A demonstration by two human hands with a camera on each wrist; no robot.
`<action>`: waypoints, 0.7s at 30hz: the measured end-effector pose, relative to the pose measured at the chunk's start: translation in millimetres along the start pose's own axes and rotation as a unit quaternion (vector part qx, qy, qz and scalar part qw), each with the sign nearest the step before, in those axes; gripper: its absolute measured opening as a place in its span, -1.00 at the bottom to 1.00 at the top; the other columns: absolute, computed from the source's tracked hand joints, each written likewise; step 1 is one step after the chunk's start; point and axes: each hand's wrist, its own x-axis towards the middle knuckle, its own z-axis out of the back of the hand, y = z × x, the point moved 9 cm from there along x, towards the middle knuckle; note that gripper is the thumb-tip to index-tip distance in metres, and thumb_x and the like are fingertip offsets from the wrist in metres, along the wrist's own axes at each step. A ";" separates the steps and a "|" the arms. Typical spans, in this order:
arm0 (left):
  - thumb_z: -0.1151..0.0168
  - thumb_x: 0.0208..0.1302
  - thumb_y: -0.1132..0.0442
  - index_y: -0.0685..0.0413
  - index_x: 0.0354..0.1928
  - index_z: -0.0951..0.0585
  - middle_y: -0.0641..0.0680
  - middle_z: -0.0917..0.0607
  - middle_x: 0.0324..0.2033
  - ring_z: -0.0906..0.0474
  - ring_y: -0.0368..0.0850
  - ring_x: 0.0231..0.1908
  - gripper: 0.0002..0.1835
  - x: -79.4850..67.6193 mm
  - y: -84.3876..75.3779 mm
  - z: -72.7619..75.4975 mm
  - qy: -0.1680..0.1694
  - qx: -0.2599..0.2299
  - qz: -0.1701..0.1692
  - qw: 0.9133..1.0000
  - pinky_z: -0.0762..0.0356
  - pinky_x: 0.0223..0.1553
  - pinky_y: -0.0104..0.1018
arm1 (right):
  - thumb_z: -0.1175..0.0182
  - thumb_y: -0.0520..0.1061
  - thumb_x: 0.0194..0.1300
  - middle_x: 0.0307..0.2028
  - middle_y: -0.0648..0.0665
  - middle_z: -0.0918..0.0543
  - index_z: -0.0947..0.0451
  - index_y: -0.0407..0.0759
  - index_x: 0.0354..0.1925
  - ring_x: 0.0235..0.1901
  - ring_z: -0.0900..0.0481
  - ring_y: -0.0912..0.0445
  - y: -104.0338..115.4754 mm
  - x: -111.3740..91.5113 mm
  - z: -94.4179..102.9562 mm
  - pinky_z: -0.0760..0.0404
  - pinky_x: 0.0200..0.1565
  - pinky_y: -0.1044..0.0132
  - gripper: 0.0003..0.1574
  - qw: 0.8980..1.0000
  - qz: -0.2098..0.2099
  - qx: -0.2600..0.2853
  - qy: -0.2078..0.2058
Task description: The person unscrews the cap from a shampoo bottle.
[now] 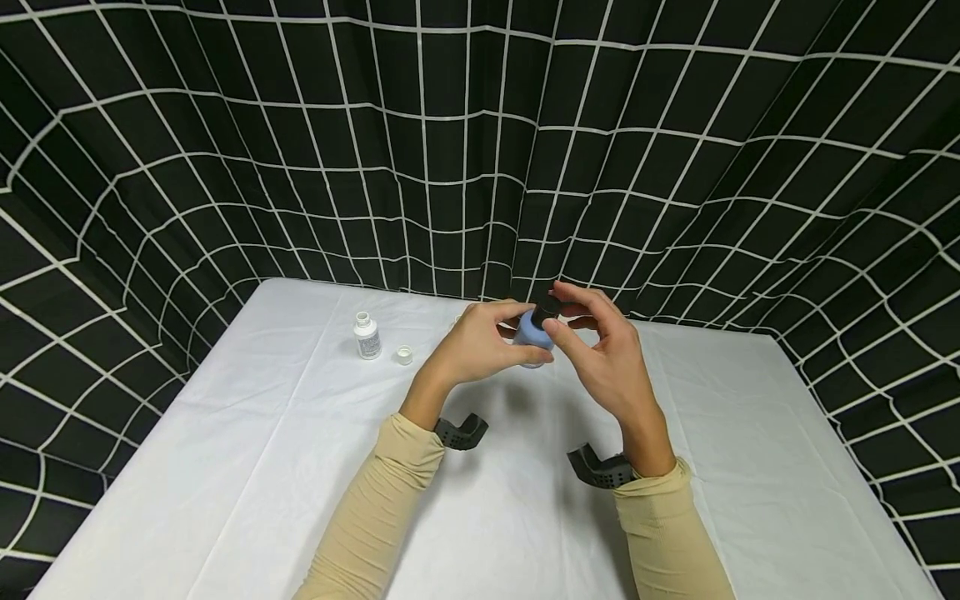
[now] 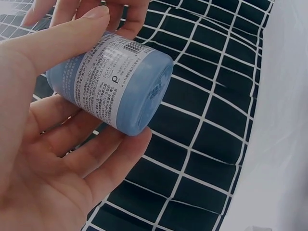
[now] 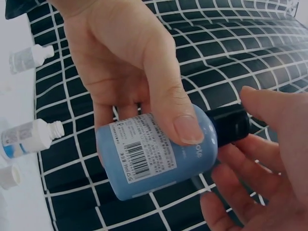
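My left hand [image 1: 474, 343] grips a blue bottle [image 3: 154, 154] above the table, thumb on one side and fingers on the other. A white label [image 2: 113, 72] with small print and a barcode wraps part of its body. Topping the bottle is a black cap [image 3: 230, 124], tilted up toward the right. The thumb and fingers of my right hand [image 1: 606, 354] pinch this cap. In the left wrist view the bottle's base faces right, while the cap is hidden behind my hands.
On the white-covered table [image 1: 262, 467], an uncapped white bottle [image 1: 367, 337] stands at the back left beside a small white cap [image 1: 404, 356]. Another white bottle [image 3: 28, 60] shows in the right wrist view. A black curtain [image 1: 465, 125] with white grid lines hangs behind.
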 end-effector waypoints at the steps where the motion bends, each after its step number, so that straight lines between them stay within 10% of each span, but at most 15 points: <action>1: -0.61 0.03 -0.03 -0.14 0.15 -0.70 -0.14 -0.75 -0.03 -0.70 -0.25 -0.07 -0.41 0.0 0.0 -1.2 0.003 -0.003 -0.001 1.000 -0.69 -0.02 -0.43 | -0.37 -0.24 0.31 0.15 -0.15 -0.64 -0.55 -0.19 0.27 0.05 -0.55 0.16 -1.2 0.2 0.6 -0.56 0.10 0.27 -0.43 1.000 -0.003 0.001 -0.007; 11: -0.61 0.05 0.04 -0.13 0.08 -0.72 -0.14 -0.75 -0.11 -0.66 -0.32 -0.14 -0.50 -0.4 -5.6 -9.1 0.017 -0.005 -0.027 0.999 -0.69 -0.02 -0.46 | -0.52 -0.15 0.16 -0.22 -0.10 -0.55 -0.58 -0.25 -0.03 -0.18 -0.49 0.11 -9.6 -0.6 5.4 -0.52 -0.01 0.41 -0.54 0.997 -0.047 -0.018 -0.050; 21: -0.60 0.07 0.03 -0.13 0.11 -0.71 -0.14 -0.75 -0.08 -0.66 -0.33 -0.11 -0.49 -0.2 -7.7 -10.9 0.021 0.006 -0.027 0.999 -0.68 -0.01 -0.47 | -0.48 -0.18 0.21 -0.14 -0.18 -0.65 -0.62 -0.27 -0.02 -0.15 -0.55 0.16 -8.1 -0.7 5.5 -0.56 -0.04 0.39 -0.60 0.998 -0.034 -0.026 -0.048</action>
